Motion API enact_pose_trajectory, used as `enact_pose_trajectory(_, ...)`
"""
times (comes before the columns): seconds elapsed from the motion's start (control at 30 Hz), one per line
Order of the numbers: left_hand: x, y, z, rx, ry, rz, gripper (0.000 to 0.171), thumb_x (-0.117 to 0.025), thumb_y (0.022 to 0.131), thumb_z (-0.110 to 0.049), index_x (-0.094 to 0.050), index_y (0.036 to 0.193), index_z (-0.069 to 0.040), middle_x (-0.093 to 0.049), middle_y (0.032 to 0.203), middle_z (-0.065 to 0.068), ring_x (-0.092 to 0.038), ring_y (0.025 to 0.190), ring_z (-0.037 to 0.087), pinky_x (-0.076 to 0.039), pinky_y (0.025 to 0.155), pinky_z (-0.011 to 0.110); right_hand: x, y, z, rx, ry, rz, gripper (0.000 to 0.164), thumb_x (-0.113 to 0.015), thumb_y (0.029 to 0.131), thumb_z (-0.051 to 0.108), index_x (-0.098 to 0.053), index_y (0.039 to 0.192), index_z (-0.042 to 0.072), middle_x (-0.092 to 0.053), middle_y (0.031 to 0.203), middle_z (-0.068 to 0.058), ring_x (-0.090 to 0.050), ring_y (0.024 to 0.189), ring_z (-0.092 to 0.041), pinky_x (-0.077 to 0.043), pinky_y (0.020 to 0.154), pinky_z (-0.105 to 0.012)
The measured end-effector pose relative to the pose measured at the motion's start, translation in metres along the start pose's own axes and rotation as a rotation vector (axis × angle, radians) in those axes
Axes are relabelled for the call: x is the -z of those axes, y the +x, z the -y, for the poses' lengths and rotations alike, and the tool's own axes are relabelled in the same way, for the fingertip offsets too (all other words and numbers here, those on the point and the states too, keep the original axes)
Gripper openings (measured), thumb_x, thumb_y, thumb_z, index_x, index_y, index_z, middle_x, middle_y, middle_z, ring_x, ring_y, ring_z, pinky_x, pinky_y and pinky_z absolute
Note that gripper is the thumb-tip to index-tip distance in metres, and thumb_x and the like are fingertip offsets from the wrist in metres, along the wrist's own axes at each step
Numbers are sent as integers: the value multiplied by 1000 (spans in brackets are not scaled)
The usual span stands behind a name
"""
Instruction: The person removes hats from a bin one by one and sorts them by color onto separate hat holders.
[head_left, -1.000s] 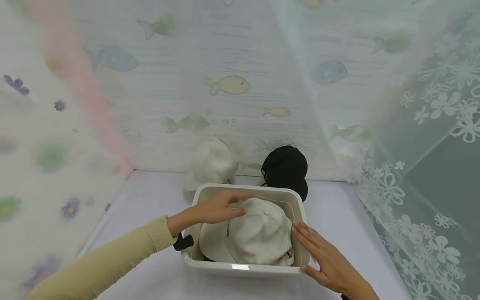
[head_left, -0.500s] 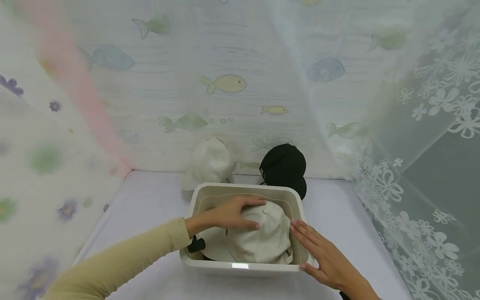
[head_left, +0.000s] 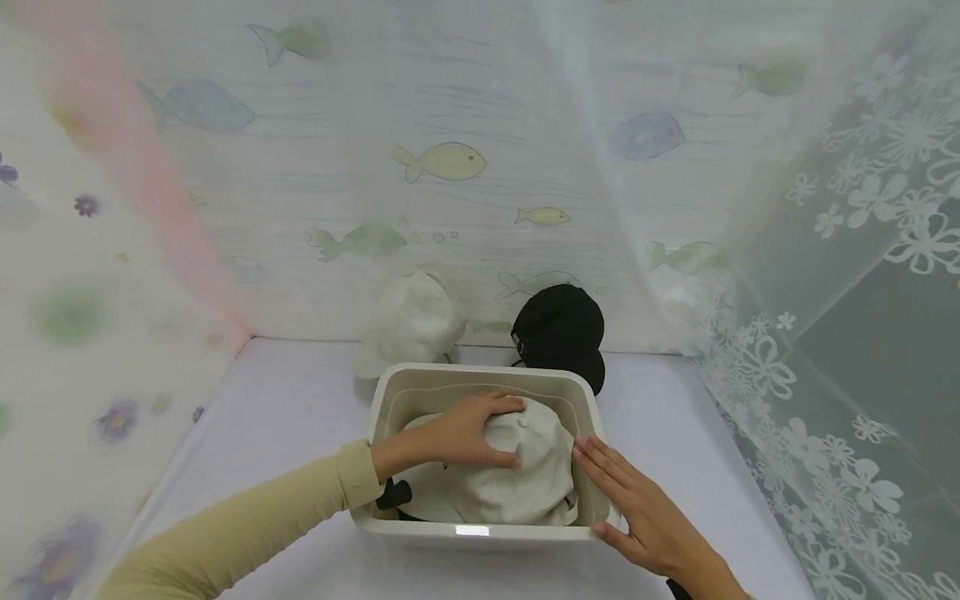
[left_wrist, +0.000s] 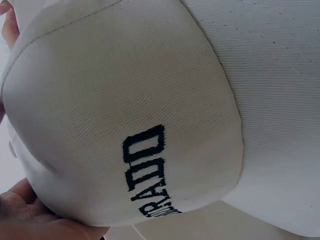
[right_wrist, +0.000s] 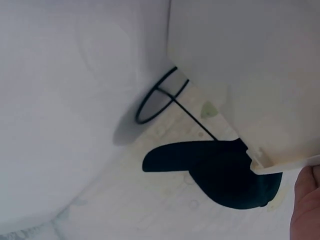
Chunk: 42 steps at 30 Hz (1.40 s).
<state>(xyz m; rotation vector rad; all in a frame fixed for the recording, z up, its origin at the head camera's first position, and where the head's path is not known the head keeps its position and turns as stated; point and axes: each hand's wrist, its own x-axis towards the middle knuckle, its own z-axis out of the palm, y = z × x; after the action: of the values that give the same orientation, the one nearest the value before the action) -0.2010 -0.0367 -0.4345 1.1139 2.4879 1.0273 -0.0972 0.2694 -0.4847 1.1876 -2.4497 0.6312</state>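
An off-white baseball cap [head_left: 536, 479] lies in a white plastic bin [head_left: 480, 372], its brim toward the left end. My left hand [head_left: 468, 429] reaches over the bin's left side and grips the crown, thumb on the near side and fingers on the far side. Dark stitched letters show on the cap [left_wrist: 145, 165] in the left wrist view. More of what lies under this cap is hidden. Along the bin's right rim rests my right hand [head_left: 648, 512], its fingers straight and the thumb at the near corner.
Behind the bin stand another white cap [head_left: 420, 317] and a black cap [head_left: 561, 333]. A black wire stand [right_wrist: 150, 107] with a round base holds the black cap in the right wrist view. White cloth [head_left: 675, 417] covers the table, with printed curtains [head_left: 450, 100] around it.
My left hand has moved right and down from above the bin onto the cap's crown and taken hold of it. My right hand stays at the bin's rim. The head view shifts slightly.
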Motion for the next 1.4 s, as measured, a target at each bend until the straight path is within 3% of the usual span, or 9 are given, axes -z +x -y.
enact_pose_trajectory(0.13,-1,-2,2,0,5,-48,60,-82,83,-34,-66,133,-6,-68,132,8,-62,123,25,-51,103,39,-1,2,1,-8,-7,1,75,-38,107,54,-41,152,-6,-35,163,-16,-29,152,-31,-14,126,-23)
enact_pose_trajectory(0.23,0,-3,1,7,-4,-57,53,-79,86,-31,-67,131,-6,-70,127,8,-64,119,24,-52,101,37,-2,3,2,-10,-10,-3,75,-36,107,55,-41,152,-6,-35,163,-15,-29,152,-32,-14,126,-23)
enact_pose_trajectory(0.47,6,-6,-4,16,-56,-29,49,-75,91,-25,-66,133,-2,-69,130,11,-64,121,25,-53,103,39,-4,3,3,-14,2,-8,73,-39,107,52,-41,152,-5,-36,163,-15,-28,153,-31,-14,126,-23)
enact_pose_trajectory(0.83,11,-8,-4,-51,-133,-85,32,-74,93,-16,-74,122,-4,-72,125,8,-68,116,21,-54,98,28,-6,4,4,2,9,-39,72,-36,108,51,-43,150,-8,-37,161,-18,-30,151,-34,-15,126,-25)
enact_pose_trajectory(1.07,13,-8,-2,-48,-190,-102,22,-73,93,-12,-79,115,-11,-76,117,1,-69,100,10,-55,85,21,-6,3,3,3,26,-59,70,-38,109,48,-43,149,-9,-38,161,-18,-30,151,-35,-16,127,-26)
enact_pose_trajectory(1.3,18,-10,-5,-35,-170,-110,25,-70,95,-12,-77,119,-8,-74,121,3,-68,106,11,-54,84,19,-6,0,3,-28,36,-54,68,-41,108,47,-43,150,-8,-37,162,-17,-29,152,-34,-16,127,-26)
enact_pose_trajectory(1.4,20,-11,-7,-38,-174,-104,23,-69,97,-13,-77,118,-7,-74,120,4,-68,100,8,-53,79,19,-6,0,3,-30,40,-53,68,-41,108,46,-42,150,-7,-37,162,-17,-29,152,-34,-15,127,-26)
